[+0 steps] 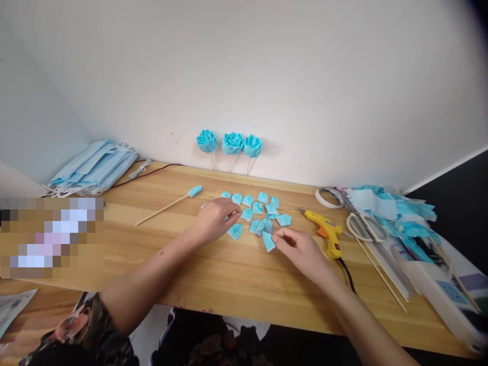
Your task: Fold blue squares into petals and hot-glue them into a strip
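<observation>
A person sorts small folded blue petals (256, 213) spread mid-table (213, 279), apparently picking pieces to build another paper flower. The right hand (301, 249), fingers pinched narrow, touches one petal (268, 241) at the cluster's near edge. The left hand (215, 219), loosely curled, rests on petals at the cluster's left side. A lift of the pinched piece seems due, then glue from the yellow glue gun (328, 232) just beside; a tipped skewer (168, 205) lies left, three finished roses (229, 144) lean on the wall
</observation>
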